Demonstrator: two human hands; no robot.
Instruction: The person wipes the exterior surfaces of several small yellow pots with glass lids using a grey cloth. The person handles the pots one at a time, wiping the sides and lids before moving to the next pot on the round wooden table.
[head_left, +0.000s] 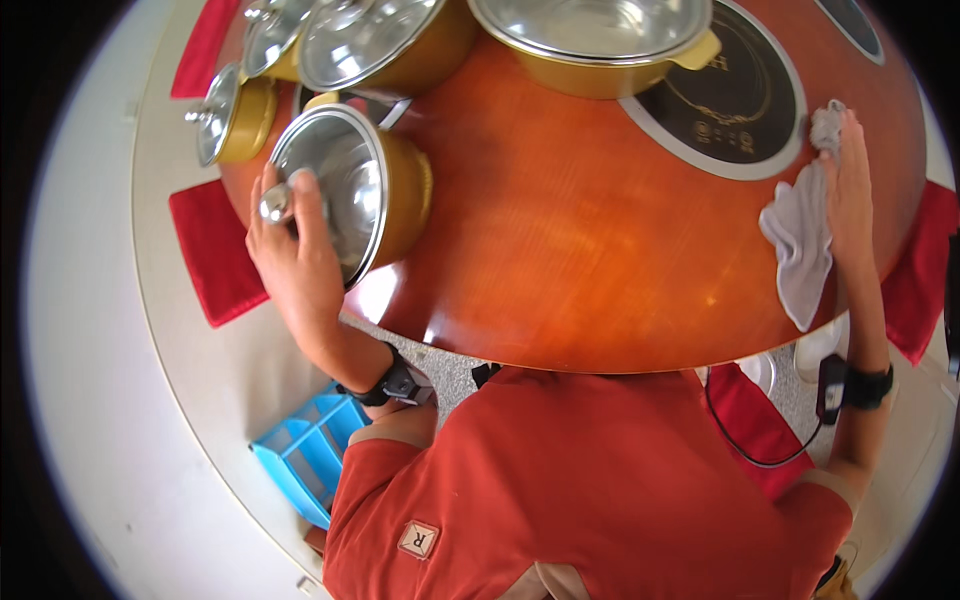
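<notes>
My left hand (300, 255) is on the glass lid (341, 180) of a gold pot (405, 195), thumb and fingers around its round metal knob (276, 204). The lid sits on the pot, which stands near the left edge of the round wooden table (570, 247). At the right side of the table, my right hand (851, 195) presses on a crumpled grey cloth (801, 232). Part of the cloth bunches up beyond the fingertips, and the rest trails toward the near edge.
More gold pots with glass lids (360, 45) stand at the far left. A larger gold pot (600, 71) partly overlaps a black induction cooktop (720, 112) set in the table. Red-covered seats (214, 255) surround the table. A blue plastic rack (315, 442) is low at left.
</notes>
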